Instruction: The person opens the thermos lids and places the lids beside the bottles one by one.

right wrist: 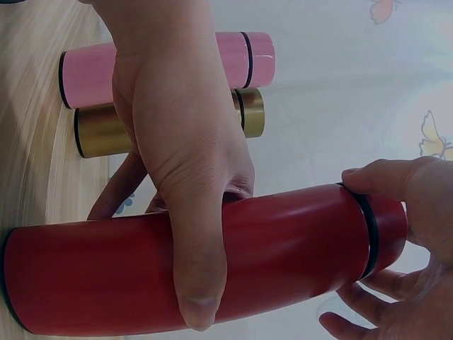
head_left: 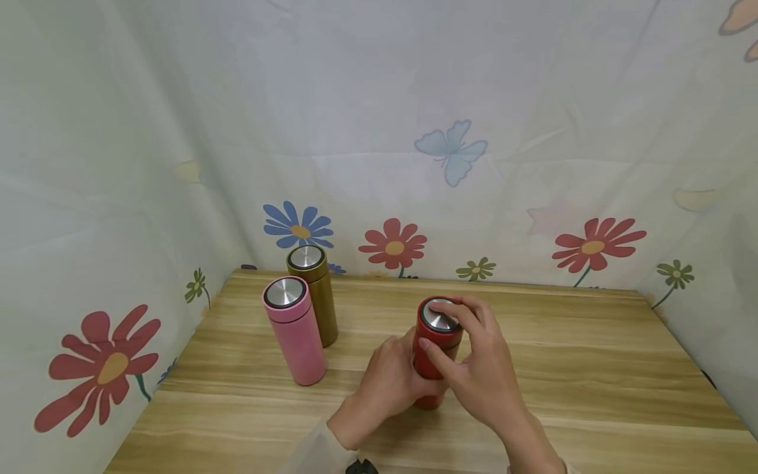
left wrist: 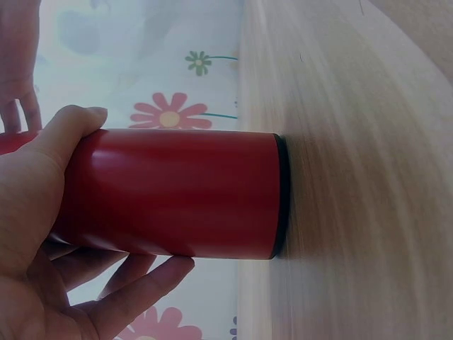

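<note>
A red thermos bottle [head_left: 428, 363] stands upright on the wooden table, right of centre in the head view. My left hand [head_left: 387, 378] grips its body from the left, the thumb [right wrist: 198, 283] lying across the front. On the lid [right wrist: 391, 230], which is seated on the bottle above a black ring, my right hand [head_left: 487, 365] has its thumb and fingers placed around the rim. One right finger reaches over the silver top. The bottle's black base [left wrist: 283, 195] meets the table in the left wrist view.
A pink thermos bottle [head_left: 299, 342] stands upright to the left, with a gold one [head_left: 322, 303] just behind it. Both have lids on. A white curtain [head_left: 355, 131] printed with flowers and butterflies hangs behind and beside the wooden table [head_left: 592, 368].
</note>
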Available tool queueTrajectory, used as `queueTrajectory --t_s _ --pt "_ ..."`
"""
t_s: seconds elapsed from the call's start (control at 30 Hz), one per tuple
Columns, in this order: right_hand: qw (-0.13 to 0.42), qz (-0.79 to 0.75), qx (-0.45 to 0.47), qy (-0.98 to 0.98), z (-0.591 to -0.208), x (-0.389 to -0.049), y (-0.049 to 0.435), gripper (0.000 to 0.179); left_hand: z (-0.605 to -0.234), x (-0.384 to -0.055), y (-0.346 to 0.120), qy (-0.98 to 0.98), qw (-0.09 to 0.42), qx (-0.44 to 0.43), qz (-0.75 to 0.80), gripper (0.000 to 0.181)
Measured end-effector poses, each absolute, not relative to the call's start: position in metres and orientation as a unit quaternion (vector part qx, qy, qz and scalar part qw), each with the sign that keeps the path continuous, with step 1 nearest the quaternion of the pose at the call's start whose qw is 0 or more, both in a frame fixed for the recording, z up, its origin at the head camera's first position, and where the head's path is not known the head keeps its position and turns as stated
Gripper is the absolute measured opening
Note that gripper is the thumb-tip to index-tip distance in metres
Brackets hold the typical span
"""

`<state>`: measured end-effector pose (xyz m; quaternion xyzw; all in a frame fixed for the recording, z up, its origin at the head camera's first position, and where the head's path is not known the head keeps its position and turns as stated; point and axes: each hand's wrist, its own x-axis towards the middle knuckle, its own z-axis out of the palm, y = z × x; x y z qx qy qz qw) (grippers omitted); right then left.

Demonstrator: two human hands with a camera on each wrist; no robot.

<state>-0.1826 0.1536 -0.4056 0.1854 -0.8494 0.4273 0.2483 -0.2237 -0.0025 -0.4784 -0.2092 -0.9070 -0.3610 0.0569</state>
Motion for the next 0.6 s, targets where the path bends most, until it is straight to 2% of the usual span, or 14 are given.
queueTrajectory --t_s 0.37,0.6 --pt "0.253 0.427 0.184 -0.848 -0.4060 -0.1826 0.1528 0.054 -0.4778 -0.2232 -0.0021 -0.909 0.058 -0.207 -0.357 0.077" --pt "0.290 0.414 0.152 -0.849 -0.4087 -0.1815 0.1463 0.065 -0.4779 -0.2231 -0.0024 -0.909 0.053 -0.200 -0.361 0.076"
